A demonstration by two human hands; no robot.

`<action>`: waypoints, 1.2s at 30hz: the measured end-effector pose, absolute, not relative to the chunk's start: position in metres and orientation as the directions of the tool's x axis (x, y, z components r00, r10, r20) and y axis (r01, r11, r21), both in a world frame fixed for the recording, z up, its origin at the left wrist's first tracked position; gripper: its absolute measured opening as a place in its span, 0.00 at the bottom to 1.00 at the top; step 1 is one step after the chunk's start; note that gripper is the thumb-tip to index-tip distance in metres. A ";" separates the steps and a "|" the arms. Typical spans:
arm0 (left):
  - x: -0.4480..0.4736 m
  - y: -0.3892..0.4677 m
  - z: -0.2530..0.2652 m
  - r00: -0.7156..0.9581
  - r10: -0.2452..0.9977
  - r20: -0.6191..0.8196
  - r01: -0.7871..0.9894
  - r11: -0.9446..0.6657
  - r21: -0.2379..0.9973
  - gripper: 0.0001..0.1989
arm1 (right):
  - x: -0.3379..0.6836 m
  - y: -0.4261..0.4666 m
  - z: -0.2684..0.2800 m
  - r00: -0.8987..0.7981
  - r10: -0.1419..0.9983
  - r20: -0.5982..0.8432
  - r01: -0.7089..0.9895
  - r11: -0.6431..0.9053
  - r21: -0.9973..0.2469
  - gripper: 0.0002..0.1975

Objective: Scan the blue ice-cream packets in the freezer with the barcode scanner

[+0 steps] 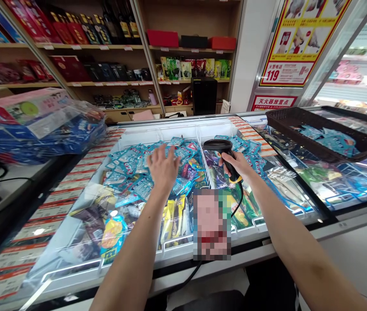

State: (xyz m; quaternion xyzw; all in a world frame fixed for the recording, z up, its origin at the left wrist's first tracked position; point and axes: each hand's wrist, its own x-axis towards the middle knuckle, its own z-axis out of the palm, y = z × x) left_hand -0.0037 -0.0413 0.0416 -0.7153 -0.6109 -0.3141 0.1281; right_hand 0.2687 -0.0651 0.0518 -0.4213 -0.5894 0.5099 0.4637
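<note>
My left hand [164,168] reaches over a broad spread of small blue packets [128,166], its fingers extended and slightly apart. It holds nothing that I can see; whether the fingertips touch the packets is hard to tell. In my right hand [239,167] is a black barcode scanner [217,145], gripped by its handle, head pointing left. A cord [241,198] hangs from the handle. More blue packets [251,151] lie behind and right of the scanner. The packets appear to rest on the glass top of a chest freezer, above ice creams in wire baskets.
A dark brown basket [303,129] with more blue packets stands on the right. Plastic-wrapped boxes [41,125] are stacked at left. Price labels [41,216] line the freezer's left side. Shelves [105,46] of goods stand behind. A pixelated patch hides part of the front.
</note>
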 end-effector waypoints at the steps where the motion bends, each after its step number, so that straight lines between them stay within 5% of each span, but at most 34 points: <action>1: 0.002 -0.040 0.039 0.200 0.797 0.570 0.937 -0.326 0.126 0.24 | 0.270 -0.064 0.051 -0.194 0.975 0.111 0.012 0.116 -0.993 0.24; 3: 0.009 -0.036 0.032 0.357 0.803 0.477 0.902 -0.429 0.046 0.21 | 0.272 -0.062 0.050 -0.156 0.982 0.105 -0.020 0.103 -0.994 0.25; 6: 0.006 -0.027 0.021 0.319 0.854 0.410 0.925 -0.375 0.060 0.21 | 0.276 -0.058 0.050 -0.090 0.991 0.099 -0.060 0.094 -0.994 0.26; 16: -0.019 -0.029 0.020 0.107 0.894 0.434 0.983 -0.162 0.091 0.22 | 0.289 -0.065 0.056 0.102 0.987 0.128 -0.138 0.141 -0.980 0.27; 24: -0.007 -0.033 0.031 0.153 0.826 0.542 0.963 -0.248 0.106 0.23 | 0.321 -0.056 0.054 0.340 0.905 0.257 -0.053 0.291 -0.955 0.28; 31: 0.040 0.002 0.027 0.366 0.849 0.381 0.821 -0.488 0.297 0.27 | 0.360 -0.041 0.027 0.466 0.843 0.270 0.082 0.262 -0.961 0.29; 36: 0.092 0.038 0.030 0.467 0.838 0.281 0.723 -0.545 0.425 0.32 | 0.365 -0.034 0.024 0.358 0.905 0.230 0.156 0.184 -0.970 0.29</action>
